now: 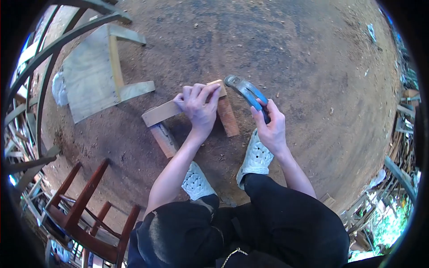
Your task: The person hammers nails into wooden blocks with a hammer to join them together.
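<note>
- Presently, the left hand (pixel 199 107) is clasped over the top of a pale wooden board (pixel 158 114), its fingers bent down and drawn in, with fingertips pressed against the wood rather than spread.
- At the board's far right end, the thumb side of that hand meets the corner; whether something small is pinched there cannot be told, since the fingers cover the spot.
- The board lies across two reddish wooden legs, the left leg (pixel 166 142) under one end and the right leg (pixel 229 118) under the other; together they make a small frame on the earth ground (pixel 304 89), just in front of the person's feet.
- The right hand (pixel 271 123) is closed around the dark handle of a hammer (pixel 243 87), thumb and fingers wrapped about it, leaving no visible gap.
- The hammer tilts up and to the left, its grey metal head near the right end of the board but apart from it; blue shows along the part between head and hand.
- Below the hands are the left shoe (pixel 196 181) and the right shoe (pixel 258 154), both white and dotted with holes.
- Off to the upper left, well apart from both hands, a plywood panel (pixel 87 73) with pale legs lies on the ground; a red-brown piece of furniture (pixel 88 192) occupies the lower left.
</note>
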{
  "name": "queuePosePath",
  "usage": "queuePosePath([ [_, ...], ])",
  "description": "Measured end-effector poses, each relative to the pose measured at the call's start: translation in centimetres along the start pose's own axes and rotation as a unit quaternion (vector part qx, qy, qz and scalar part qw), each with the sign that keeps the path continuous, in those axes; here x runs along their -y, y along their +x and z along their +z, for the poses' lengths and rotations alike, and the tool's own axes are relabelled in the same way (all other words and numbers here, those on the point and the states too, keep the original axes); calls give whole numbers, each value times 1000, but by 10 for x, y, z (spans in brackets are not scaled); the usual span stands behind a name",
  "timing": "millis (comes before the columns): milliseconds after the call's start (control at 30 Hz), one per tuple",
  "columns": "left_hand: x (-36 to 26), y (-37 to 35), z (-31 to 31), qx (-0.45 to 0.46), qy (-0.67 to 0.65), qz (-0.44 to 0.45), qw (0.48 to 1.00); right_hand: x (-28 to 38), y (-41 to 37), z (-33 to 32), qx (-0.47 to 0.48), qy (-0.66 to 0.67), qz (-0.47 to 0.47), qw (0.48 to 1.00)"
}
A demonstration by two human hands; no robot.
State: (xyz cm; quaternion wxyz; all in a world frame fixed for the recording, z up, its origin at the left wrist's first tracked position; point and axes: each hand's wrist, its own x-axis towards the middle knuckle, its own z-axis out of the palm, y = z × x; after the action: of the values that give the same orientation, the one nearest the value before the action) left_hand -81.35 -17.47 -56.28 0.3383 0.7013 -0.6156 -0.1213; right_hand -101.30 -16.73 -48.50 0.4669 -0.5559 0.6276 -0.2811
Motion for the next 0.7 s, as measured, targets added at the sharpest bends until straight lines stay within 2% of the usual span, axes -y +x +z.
queuePosePath([
  [367, -1, 1, -1, 1, -10, -14, 1000, -2, -3, 9, -43, 60, 37, 997],
  [567, 0, 1, 1, 0, -12, -14, 1000, 9, -5, 3, -23, -46, -30, 998],
  [700, 1, 0, 1, 3, -19, -23, 1000, 7, -6, 9, -8, -60, -69, 996],
])
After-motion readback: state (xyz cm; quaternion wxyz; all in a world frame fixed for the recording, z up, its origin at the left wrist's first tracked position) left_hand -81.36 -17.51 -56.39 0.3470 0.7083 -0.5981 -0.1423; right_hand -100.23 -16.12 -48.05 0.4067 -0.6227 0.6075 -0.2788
